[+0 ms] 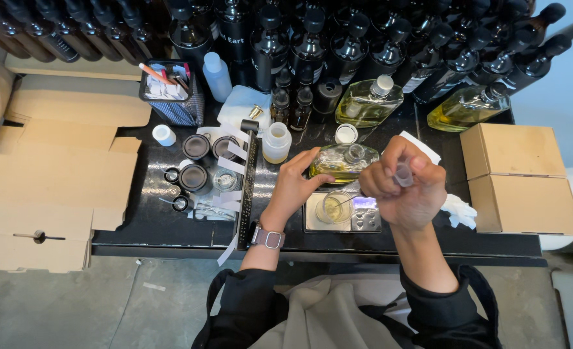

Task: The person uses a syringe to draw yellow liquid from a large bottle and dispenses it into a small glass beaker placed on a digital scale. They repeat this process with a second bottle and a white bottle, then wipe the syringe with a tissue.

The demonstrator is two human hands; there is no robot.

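Observation:
My left hand (297, 184) grips a clear bottle of yellow oil (341, 161), holding it tilted just behind a small digital scale (364, 220). A small glass beaker (335, 207) with a little pale liquid stands on the scale. Above the scale's right side, my right hand (403, 187) pinches the bulb of a clear plastic pipette (404, 173); a thin line runs from it down toward the beaker. A watch with a grey strap sits on my left wrist.
Rows of dark bottles (312, 45) line the back of the black table (170, 226), with two large oil bottles (369, 102) in front. Small dark jars (196, 178), a ruler (247, 187) and paper strips lie left. Cardboard boxes (519, 178) flank both sides.

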